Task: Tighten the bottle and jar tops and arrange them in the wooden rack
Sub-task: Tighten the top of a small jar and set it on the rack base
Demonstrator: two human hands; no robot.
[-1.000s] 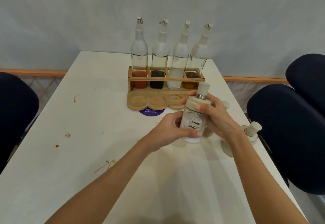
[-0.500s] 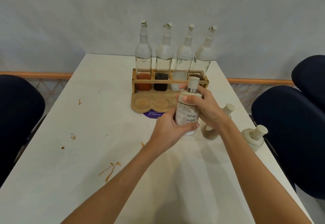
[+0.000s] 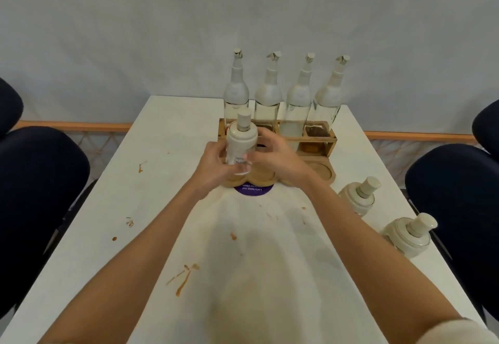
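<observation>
A glass jar labelled white sugar (image 3: 241, 143), with a cream lid and knob, is held upright just above the leftmost round slot of the wooden rack (image 3: 322, 170). My left hand (image 3: 214, 166) grips its left side and my right hand (image 3: 275, 158) grips its right side. Several tall glass bottles (image 3: 298, 100) with cream pourers stand in the rack's back row. Two more cream-lidded jars stand on the table to the right, one nearer the rack (image 3: 357, 197) and one closer to me (image 3: 409, 235).
The white table (image 3: 151, 208) carries brown stains and a purple round sticker (image 3: 252, 189) in front of the rack. Dark blue chairs stand to the left (image 3: 40, 181) and to the right (image 3: 456, 197). A grey wall is behind.
Both hands have carried the white sugar jar forward and left, from mid-table to over the rack's left front slot. The two other jars have stayed in place.
</observation>
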